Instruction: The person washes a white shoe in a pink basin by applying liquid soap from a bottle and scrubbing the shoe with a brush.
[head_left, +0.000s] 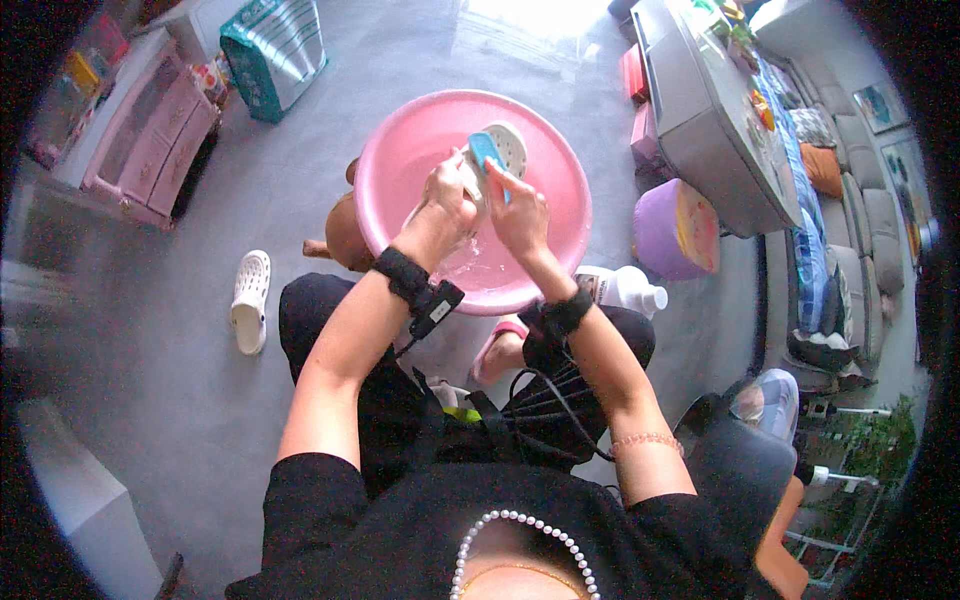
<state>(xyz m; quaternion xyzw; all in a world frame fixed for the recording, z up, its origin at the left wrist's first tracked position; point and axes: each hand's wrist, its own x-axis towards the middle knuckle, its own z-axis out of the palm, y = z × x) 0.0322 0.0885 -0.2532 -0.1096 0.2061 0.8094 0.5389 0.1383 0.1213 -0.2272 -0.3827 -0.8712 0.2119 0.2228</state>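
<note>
A white clog (507, 147) with holes in its upper is held over the pink plastic basin (382, 161). My left hand (451, 193) grips the clog near its strap or heel end. My right hand (517, 210) holds a blue scrubbing brush (487, 152) against the clog's side; its bristles are hidden. Some water splashes in the lower part of the basin, under my hands. A second white clog (250, 302) lies on the floor to the left, apart from the basin.
A brown wooden stool (346, 231) shows under the basin's left side. A white bottle (624, 289) lies by my right knee. A purple stool (671, 229) and grey table (720, 112) are on the right. Upper left are a teal-and-white bag (274, 56) and pink cabinet (154, 142).
</note>
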